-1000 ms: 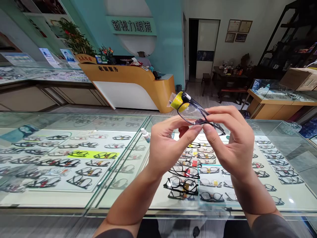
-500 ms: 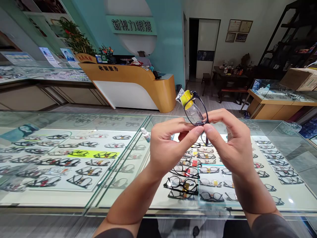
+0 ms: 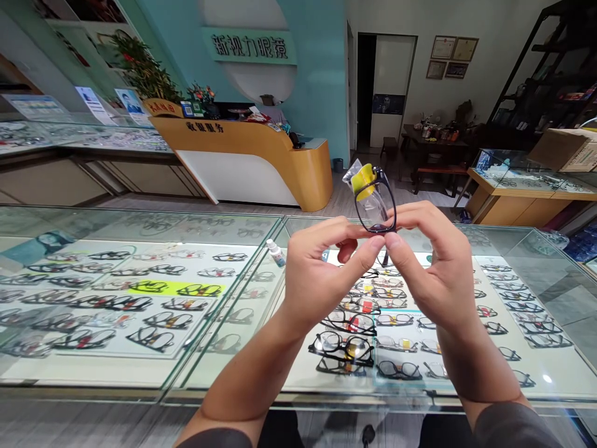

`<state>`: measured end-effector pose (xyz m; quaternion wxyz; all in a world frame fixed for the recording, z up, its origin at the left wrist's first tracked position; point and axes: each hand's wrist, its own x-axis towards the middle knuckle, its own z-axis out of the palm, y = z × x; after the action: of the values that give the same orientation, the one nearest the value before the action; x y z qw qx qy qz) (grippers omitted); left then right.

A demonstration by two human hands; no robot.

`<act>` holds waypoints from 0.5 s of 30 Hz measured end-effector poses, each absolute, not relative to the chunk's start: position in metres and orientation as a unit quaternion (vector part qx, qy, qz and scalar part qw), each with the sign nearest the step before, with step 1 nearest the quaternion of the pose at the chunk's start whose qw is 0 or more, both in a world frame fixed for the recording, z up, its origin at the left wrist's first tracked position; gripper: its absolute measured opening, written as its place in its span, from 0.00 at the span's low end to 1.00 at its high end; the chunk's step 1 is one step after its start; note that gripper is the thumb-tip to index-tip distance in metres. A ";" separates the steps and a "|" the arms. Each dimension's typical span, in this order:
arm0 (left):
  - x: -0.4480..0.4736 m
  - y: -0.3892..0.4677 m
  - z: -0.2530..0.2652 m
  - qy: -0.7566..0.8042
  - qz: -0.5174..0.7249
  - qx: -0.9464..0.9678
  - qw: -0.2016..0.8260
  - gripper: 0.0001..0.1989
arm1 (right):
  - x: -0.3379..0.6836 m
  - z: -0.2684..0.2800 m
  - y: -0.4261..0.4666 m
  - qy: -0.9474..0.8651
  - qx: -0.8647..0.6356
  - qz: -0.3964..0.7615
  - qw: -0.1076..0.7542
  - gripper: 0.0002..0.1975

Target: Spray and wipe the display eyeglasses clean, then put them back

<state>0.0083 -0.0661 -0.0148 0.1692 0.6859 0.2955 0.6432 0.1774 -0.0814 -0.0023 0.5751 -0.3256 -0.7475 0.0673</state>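
Glass counter [image 3: 247, 376] below; L hand [image 3: 317, 270] & R hand [image 3: 433, 267] pinch dk glasses [image 3: 375, 211] (navy, prob.) w/ yellow tag [image 3: 362, 181].

Eyeglasses [image 3: 342, 344] inside glass showcase [image 3: 242, 381]

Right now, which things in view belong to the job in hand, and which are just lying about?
In hand:
- held glasses
- yellow tag on them
- left hand
- right hand

Lying about:
- other glasses in rows
- small white bottle
- cardboard box
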 end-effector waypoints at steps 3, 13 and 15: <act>0.008 -0.065 -0.015 0.299 0.647 0.682 0.164 0.08 | 0.177 -0.002 -0.081 -0.750 -0.327 0.057 0.573 0.05; 0.007 -0.065 -0.016 0.299 0.644 0.682 0.176 0.07 | 0.177 0.000 -0.082 -0.746 -0.335 0.031 0.575 0.01; 0.007 -0.064 -0.016 0.305 0.643 0.679 0.182 0.07 | 0.177 0.000 -0.082 -0.749 -0.337 0.025 0.570 0.02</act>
<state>0.0072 -0.0642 -0.0158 0.1818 0.6792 0.3046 0.6425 0.1773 -0.0818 0.0000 0.5700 -0.3367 -0.7491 0.0253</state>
